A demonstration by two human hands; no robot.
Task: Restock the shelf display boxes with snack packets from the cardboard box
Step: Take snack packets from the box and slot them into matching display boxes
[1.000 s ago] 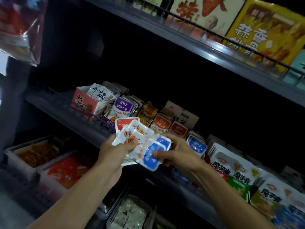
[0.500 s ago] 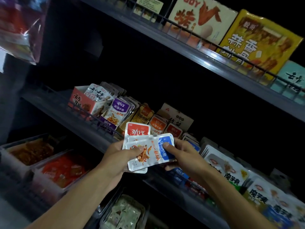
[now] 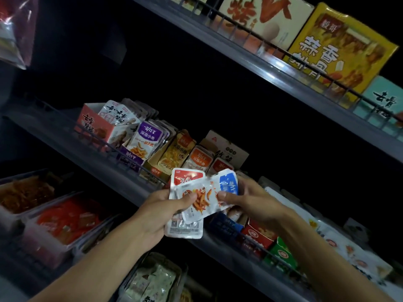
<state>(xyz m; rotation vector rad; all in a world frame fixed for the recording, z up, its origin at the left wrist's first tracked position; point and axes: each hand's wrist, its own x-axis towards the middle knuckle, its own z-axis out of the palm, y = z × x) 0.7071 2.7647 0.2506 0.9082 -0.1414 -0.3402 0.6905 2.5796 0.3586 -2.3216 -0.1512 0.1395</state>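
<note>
Tilted now, the blue-topped packet has swung from lying level half a second ago to slanting up to the right, fanned across the red-topped packet. Left hand grips the stack, thumb pressed on the front; right hand pinches the blue packet's upper end, thumb on top. Both hover just in front of the middle shelf. Behind its wire rail, open cardboard display boxes hold upright rows: a pink box with white sachets, a purple box with glossy purple-labelled packets, then yellow and orange ones. Lower bins blur badly; the deep shelf interior is black, unreadable.
</note>
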